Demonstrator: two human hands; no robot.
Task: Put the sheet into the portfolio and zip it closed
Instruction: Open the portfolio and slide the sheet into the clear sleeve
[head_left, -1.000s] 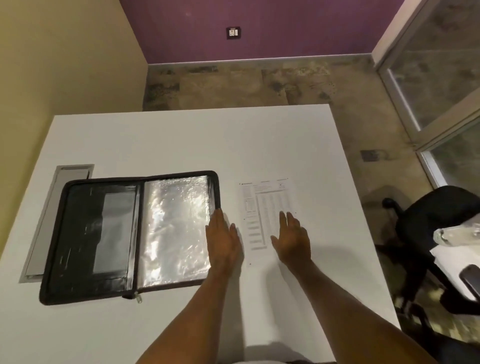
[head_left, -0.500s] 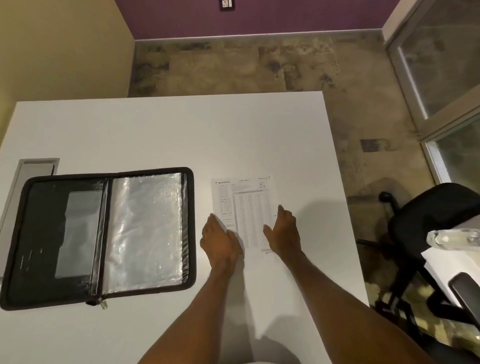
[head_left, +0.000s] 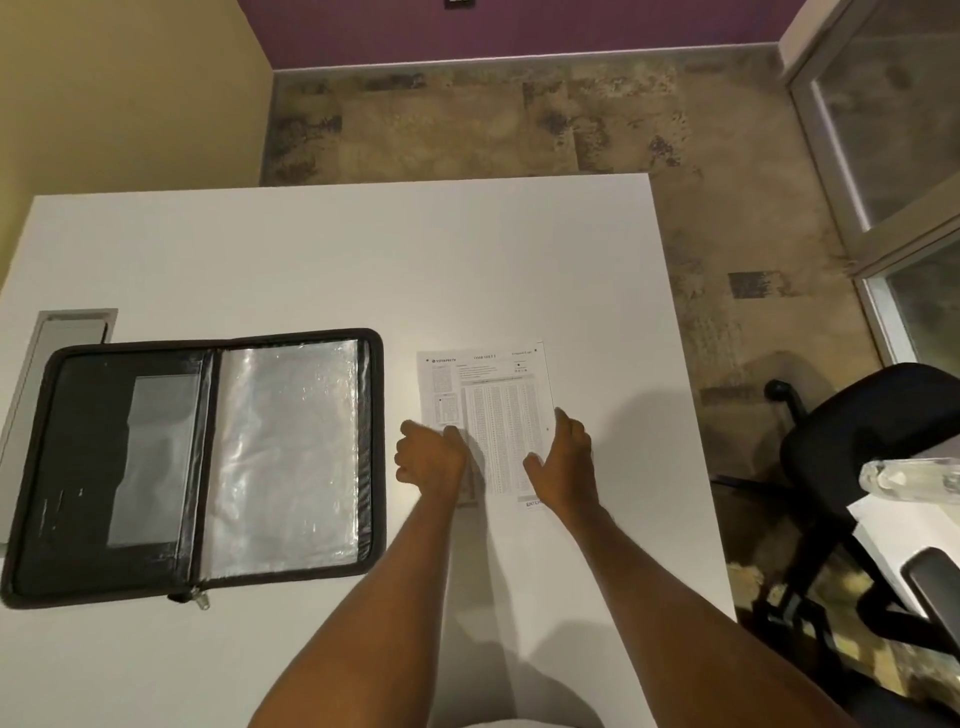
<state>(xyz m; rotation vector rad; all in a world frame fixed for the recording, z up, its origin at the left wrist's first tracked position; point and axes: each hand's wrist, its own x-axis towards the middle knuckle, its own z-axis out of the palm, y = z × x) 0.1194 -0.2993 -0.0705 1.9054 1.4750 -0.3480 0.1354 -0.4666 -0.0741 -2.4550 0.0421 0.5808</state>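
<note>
The black zip portfolio (head_left: 78, 467) lies open flat on the left of the white table (head_left: 363, 249). Its right half shows a shiny clear sleeve (head_left: 291, 457), and the zip pull (head_left: 200, 600) hangs at the near edge by the spine. A printed sheet (head_left: 496, 400) lies to the right of the portfolio. My left hand (head_left: 431, 460) is curled on the sheet's left edge. My right hand (head_left: 566, 462) pinches its right edge with the thumb on top. A shadow shows under the sheet's near left corner, which looks slightly raised.
A grey cable slot (head_left: 62, 332) sits in the table behind the portfolio's far left corner. A black office chair (head_left: 872, 441) stands off the table's right edge. A clear bottle (head_left: 909, 478) lies on a second white surface at the far right.
Both hands went from lying flat, fingers spread, near the sheet to curling onto its left and right edges. The sheet's near end has begun to lift. The head view shifted right.
</note>
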